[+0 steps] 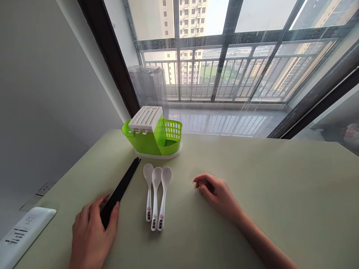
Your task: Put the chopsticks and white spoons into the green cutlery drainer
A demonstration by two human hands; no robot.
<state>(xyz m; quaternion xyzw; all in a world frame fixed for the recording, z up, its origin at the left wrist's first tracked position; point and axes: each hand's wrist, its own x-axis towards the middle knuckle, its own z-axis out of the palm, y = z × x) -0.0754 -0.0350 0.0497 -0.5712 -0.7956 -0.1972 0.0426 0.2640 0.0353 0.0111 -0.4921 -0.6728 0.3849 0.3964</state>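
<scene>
My left hand [94,228] rests at the table's near left, thumb and fingers closed around the lower end of a bundle of black chopsticks [123,186]. The chopsticks slant away from me, tips toward the green holder. Three white spoons [156,198] lie side by side right of them, bowls facing away and printed handles toward me. To the right of the spoons, my right hand [214,192] rests on the table with loosely curled fingers. A gap shows between its thumb and forefinger, and nothing is in it. Behind the spoons stands a green utensil holder [146,144] with a slotted white top [147,117].
A pale green table [252,179] carries everything. At its left edge lies a white oblong object [26,231] with dark print. A wall [56,93] rises on the left. Large glass windows [224,67] stand beyond the far edge.
</scene>
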